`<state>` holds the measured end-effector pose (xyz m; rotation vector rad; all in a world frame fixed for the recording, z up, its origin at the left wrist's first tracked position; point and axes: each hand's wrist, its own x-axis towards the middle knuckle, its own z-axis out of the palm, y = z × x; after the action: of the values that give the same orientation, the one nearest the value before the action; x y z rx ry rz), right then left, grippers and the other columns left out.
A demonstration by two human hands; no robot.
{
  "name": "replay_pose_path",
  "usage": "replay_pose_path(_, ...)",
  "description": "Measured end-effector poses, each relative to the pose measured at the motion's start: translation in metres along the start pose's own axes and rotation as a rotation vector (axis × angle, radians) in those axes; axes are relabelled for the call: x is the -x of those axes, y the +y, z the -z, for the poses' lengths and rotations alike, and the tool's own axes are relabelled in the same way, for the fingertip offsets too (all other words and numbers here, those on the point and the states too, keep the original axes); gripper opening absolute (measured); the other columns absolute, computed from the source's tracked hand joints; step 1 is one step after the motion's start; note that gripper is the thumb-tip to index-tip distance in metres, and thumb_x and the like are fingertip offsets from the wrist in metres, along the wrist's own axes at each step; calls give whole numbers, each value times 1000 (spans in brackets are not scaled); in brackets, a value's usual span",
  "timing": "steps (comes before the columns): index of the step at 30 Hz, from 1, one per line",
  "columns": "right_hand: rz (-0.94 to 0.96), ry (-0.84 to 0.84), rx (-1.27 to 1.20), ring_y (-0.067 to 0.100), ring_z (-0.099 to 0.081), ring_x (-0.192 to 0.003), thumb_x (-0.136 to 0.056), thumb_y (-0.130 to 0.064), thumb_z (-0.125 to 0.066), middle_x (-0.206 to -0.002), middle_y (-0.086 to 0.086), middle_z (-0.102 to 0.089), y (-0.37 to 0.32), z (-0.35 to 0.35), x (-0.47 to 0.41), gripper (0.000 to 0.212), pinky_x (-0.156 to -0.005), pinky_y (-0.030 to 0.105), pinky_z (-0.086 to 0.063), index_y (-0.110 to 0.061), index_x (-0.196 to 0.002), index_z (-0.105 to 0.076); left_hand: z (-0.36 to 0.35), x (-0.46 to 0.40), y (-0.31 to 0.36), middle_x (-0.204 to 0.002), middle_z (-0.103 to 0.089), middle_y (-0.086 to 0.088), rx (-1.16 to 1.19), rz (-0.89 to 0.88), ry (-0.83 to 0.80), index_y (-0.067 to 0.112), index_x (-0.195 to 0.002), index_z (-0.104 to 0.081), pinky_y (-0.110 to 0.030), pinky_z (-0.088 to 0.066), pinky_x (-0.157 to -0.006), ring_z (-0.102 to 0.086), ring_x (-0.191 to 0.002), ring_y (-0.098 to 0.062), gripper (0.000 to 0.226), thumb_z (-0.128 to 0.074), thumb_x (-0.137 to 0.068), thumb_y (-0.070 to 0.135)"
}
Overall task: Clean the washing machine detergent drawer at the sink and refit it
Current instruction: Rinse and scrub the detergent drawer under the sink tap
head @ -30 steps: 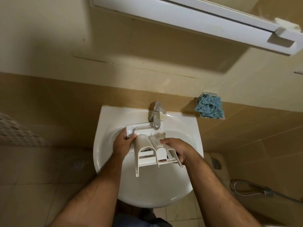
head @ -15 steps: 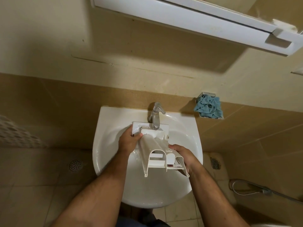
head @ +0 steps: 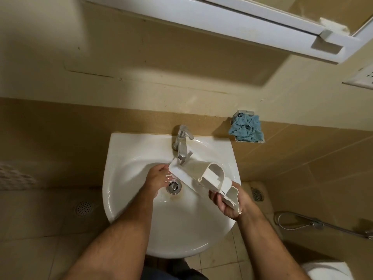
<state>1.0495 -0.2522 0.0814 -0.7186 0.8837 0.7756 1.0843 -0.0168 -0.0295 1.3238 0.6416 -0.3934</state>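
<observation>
- Detergent drawer [head: 203, 176]: white plastic, held tilted over the basin of the sink [head: 129, 199]; far end lies under the spout of the tap [head: 182, 146]; near end is raised toward the right rim; open compartment ends face the camera.
- Right hand [head: 232, 203]: closed around the near end of the drawer; fingers [head: 219, 201] wrap its underside, thumb side lies behind the end wall.
- Left hand [head: 159, 179]: inside the basin, just above the drain [head: 174, 186]; fingers loosely extended, tips at the far lower corner of the drawer; whether they grip it cannot be told; water shows around the fingertips.
- Blue cloth [head: 246, 128]: bunched in a wall holder, right of the tap, well apart from the sink.
</observation>
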Motion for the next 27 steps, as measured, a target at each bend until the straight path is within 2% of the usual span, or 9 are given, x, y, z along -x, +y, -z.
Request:
replay_pose_path(4, -81, -27, 32, 23, -64, -50, -43, -1, -84, -82, 12, -56, -6, -7, 2, 54, -38, 28, -54, 0, -94, -66, -4, 3, -1, -97, -63, -9, 128, -2, -6, 13, -115, -56, -31, -53, -72, -65, -78, -21, 16, -50, -101, 11)
replay_pose_path(6, -80, 17, 127, 23, -65, -49, -62, -16, -71, -86, 16, -58, 0, -10, 3, 36, -38, 29, -54, 1, -94, -67, -4, 4, 1, -101, -64, -11, 178, 3, 22, 12, -113, -54, -32, -54, -72, -65, -79, -22, 14, -49, -101, 10)
replay_pose_path(11, -90, 81, 335, 32, -73, -67, -96, -34, -43, -104, 30, -67, 12, -2, 1, 49, -52, 37, -61, 6, -113, -64, -2, 1, 7, -103, -61, -12, 172, -64, 90, 15, -108, -52, -38, -54, -76, -62, -90, -28, 8, -48, -102, 18)
replay_pose_path(14, -175, 41, 427, 35, -74, -79, -88, -31, -56, -106, 25, -67, 14, -2, 1, 51, -57, 38, -62, 4, -125, -59, -3, -1, 9, -91, -59, -9, -9, -175, 198, 20, -100, -53, -45, -53, -80, -56, -82, -25, 6, -49, -101, 23)
replay_pose_path(19, 23, -70, 663, 38, -62, -85, -75, -20, -67, -94, 18, -62, 4, -10, 12, 16, -65, 45, -56, -8, -82, -74, -11, 10, 25, -87, -63, -7, -344, -396, 386, 8, -102, -60, -30, -44, -71, -57, -78, -25, 18, -49, -101, 22)
replay_pose_path(21, 93, -42, 612, 29, -58, -71, -76, -35, -67, -78, 13, -58, -3, -6, 14, 25, -65, 39, -52, -10, -74, -72, -11, 17, 32, -85, -68, -8, -426, -464, 445, 9, -102, -64, -29, -46, -69, -61, -78, -28, 20, -50, -100, 22)
replay_pose_path(22, 126, -25, 566, 26, -57, -63, -79, -46, -63, -71, 13, -59, -6, -4, 16, 39, -61, 34, -51, -9, -81, -73, -11, 21, 34, -85, -70, -9, -450, -491, 456, 10, -101, -66, -31, -48, -69, -62, -77, -29, 20, -51, -100, 22)
replay_pose_path(25, 171, -58, 490, 23, -60, -48, -93, -72, -20, -59, 16, -62, -14, -3, 23, 84, -46, 27, -50, -6, -104, -69, -9, 28, 38, -82, -71, -9, -553, -552, 471, 13, -99, -68, -30, -49, -65, -64, -76, -30, 21, -51, -99, 25)
replay_pose_path(27, 257, -28, 526, 17, -59, -39, -93, -69, -11, -48, 8, -61, -15, -7, 31, 83, -38, 21, -46, -10, -95, -69, -9, 34, 40, -83, -72, -8, -660, -597, 495, 14, -99, -69, -29, -44, -65, -64, -78, -30, 23, -51, -99, 27)
